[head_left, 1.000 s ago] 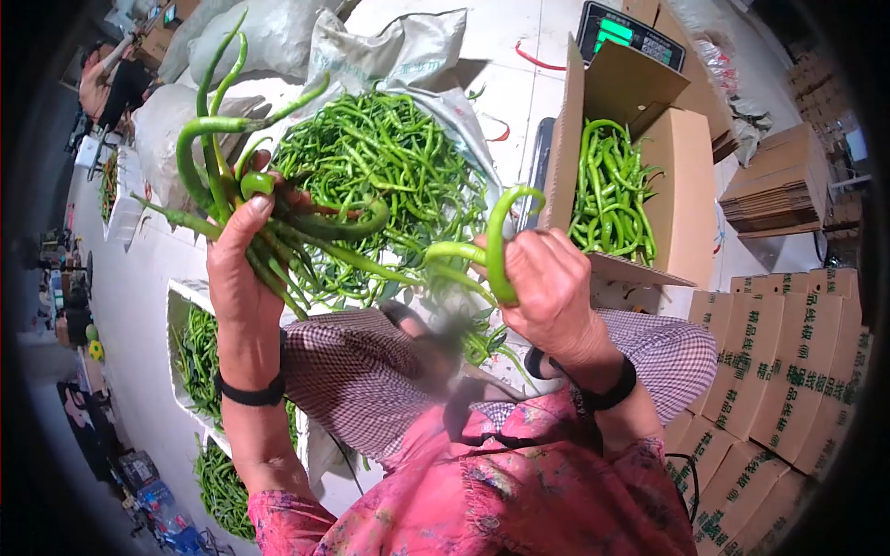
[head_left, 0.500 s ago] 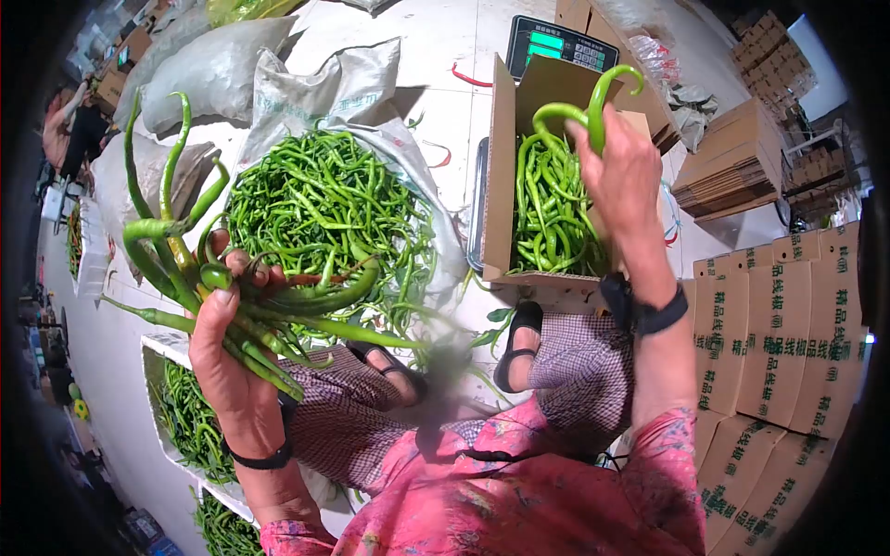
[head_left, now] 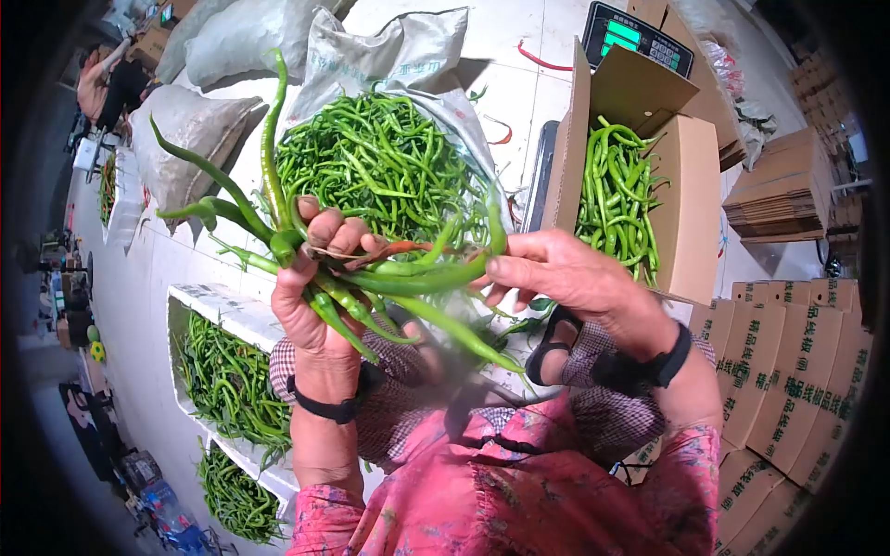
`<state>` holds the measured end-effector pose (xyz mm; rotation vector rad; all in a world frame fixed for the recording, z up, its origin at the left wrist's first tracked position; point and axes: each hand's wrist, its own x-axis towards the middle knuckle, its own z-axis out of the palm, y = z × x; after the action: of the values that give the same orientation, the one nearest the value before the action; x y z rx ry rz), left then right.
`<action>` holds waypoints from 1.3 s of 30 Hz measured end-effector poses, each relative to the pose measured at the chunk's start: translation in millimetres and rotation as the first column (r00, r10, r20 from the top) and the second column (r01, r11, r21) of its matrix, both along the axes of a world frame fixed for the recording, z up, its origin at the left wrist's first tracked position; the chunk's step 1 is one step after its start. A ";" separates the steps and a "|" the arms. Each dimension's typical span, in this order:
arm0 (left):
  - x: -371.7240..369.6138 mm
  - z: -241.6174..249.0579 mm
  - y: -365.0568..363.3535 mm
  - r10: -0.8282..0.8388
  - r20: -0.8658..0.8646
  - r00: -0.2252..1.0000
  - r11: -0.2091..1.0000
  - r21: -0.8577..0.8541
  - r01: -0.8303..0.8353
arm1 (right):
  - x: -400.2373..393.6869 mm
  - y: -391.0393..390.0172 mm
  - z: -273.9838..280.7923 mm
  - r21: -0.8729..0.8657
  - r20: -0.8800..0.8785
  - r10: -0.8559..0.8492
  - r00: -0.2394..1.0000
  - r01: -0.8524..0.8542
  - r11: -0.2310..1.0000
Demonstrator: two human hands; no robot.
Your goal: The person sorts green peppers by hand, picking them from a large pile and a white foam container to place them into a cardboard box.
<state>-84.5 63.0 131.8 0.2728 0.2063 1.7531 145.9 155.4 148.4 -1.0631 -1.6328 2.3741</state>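
My left hand (head_left: 324,269) is closed around a bunch of long green peppers (head_left: 408,278), whose tips fan out on both sides, with one reddish strand among them. My right hand (head_left: 565,273) has its fingers pinched at the right end of the bunch, on a green pepper; the lower fingers are partly hidden. Beyond the bunch, an open sack (head_left: 371,37) holds a heap of green peppers (head_left: 371,157). To the right stands an open cardboard box (head_left: 693,213) with green peppers (head_left: 616,195) inside.
A digital scale display (head_left: 640,39) stands behind the box. White foam crates (head_left: 218,301) of peppers sit at lower left. Full sacks (head_left: 190,139) lie at upper left, near another person (head_left: 120,88). Printed cartons (head_left: 788,371) and flattened cardboard (head_left: 779,185) are at right.
My right hand has moved from above the box to the bunch, and the curled peppers it held are no longer over the box. The view has shifted, so the surroundings sit further right.
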 end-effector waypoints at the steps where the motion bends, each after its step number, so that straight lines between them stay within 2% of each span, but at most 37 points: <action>1: 0.9 -5.0 0.2 -0.029 -0.008 1.000 0.999 0.022 0.029 | -8.1 -12.0 -2.6 -0.099 -0.149 -0.106 0.983 0.092 0.991; 2: 0.7 -9.4 -0.1 -0.057 -0.016 0.998 0.997 0.043 0.058 | -13.9 -19.9 -6.0 -0.209 -0.282 -0.222 0.934 0.166 0.964; 3: -1.3 -11.8 -1.9 -0.061 -0.091 0.994 0.998 -0.008 0.060 | -14.8 -22.7 -11.9 -0.211 -0.278 -0.217 0.936 0.161 0.964; 4: -4.8 -18.9 -1.1 -0.078 -0.147 0.986 0.996 0.018 0.082 | -16.0 -24.8 -19.0 -0.289 -0.282 -0.294 0.913 0.211 0.934; 5: -4.1 -17.8 -2.0 -0.053 -0.178 0.983 0.998 -0.055 0.044 | -17.5 -26.1 -23.6 -0.364 -0.282 -0.368 0.886 0.256 0.895; 6: -2.6 -16.5 -2.3 -0.032 -0.210 0.977 0.992 -0.126 0.006 | -19.0 -26.8 -25.1 -0.364 -0.283 -0.361 0.889 0.249 0.898; 7: -3.3 -22.9 -1.6 -0.030 -0.125 0.992 0.995 -0.096 0.018 | -19.9 -27.3 -26.0 -0.364 -0.283 -0.393 0.875 0.282 0.888; 10: -3.7 -32.6 -4.0 -0.050 -0.058 0.997 0.993 -0.111 0.043 | -19.3 -28.7 -32.6 -0.329 -0.283 -0.440 0.852 0.344 0.879; 14: -0.1 -31.9 -6.5 -0.032 -0.068 0.997 0.987 -0.157 0.021 | -13.0 -33.2 -32.8 -0.308 -0.285 -0.445 0.849 0.359 0.881; 17: 4.0 -29.8 -5.6 0.015 -0.073 0.997 0.960 -0.278 -0.035 | -9.0 -38.8 -33.5 -0.305 -0.290 -0.480 0.828 0.395 0.866; 19: 3.9 -31.0 -5.4 0.009 -0.068 0.998 0.964 -0.266 -0.026 | -6.4 -41.8 -36.4 -0.311 -0.288 -0.501 0.816 0.415 0.855; 22: 1.8 -32.2 -5.1 -0.003 -0.121 0.993 0.970 -0.240 -0.026 | 0.5 -41.3 -42.0 -0.284 -0.245 -0.502 0.829 0.434 0.855; 24: 2.1 -34.4 -4.3 -0.002 -0.157 0.988 0.968 -0.250 -0.038 | 3.3 -41.4 -43.3 -0.158 -0.204 -0.445 0.872 0.419 0.894; 25: 3.3 -32.5 -4.1 0.002 -0.150 0.989 0.954 -0.298 -0.047 | 2.0 -43.2 -38.9 -0.110 -0.171 -0.477 0.862 0.465 0.879; 26: 3.0 -31.4 -3.6 0.003 -0.151 0.988 0.952 -0.302 -0.049 | 3.4 -42.3 -33.3 -0.115 -0.170 -0.477 0.863 0.463 0.879; 28: 3.1 -29.9 -2.2 0.012 -0.190 0.982 0.912 -0.401 -0.089 | 10.2 -38.7 -27.0 0.124 -0.027 -0.348 0.937 0.349 0.929; 29: 3.1 -28.6 -1.8 0.028 -0.330 0.944 0.881 -0.439 -0.179 | 13.3 -39.4 -28.8 0.141 -0.002 -0.332 0.943 0.329 0.934; 32: -1.6 -36.5 -2.0 -0.041 -0.305 0.952 0.837 -0.531 -0.134 | 23.3 -40.5 -26.5 0.043 -0.003 -0.344 0.939 0.343 0.938; 34: 0.6 -39.2 -0.7 -0.050 -0.316 0.947 0.847 -0.516 -0.128 | 23.9 -43.2 -30.4 0.073 -0.042 -0.396 0.917 0.398 0.915; 37: 2.2 -40.2 0.9 0.006 -0.373 0.928 0.838 -0.505 -0.208 | 33.6 -42.3 -30.9 0.000 -0.042 -0.435 0.900 0.435 0.900; 39: -0.2 -38.3 1.8 0.042 -0.581 0.813 0.797 -0.471 -0.378 | 45.9 -40.5 -34.9 -0.174 -0.032 -0.425 0.905 0.414 0.894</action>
<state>-84.7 64.8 93.5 0.3098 1.2143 1.7110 191.8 114.9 113.6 -1.1999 -1.0611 2.2445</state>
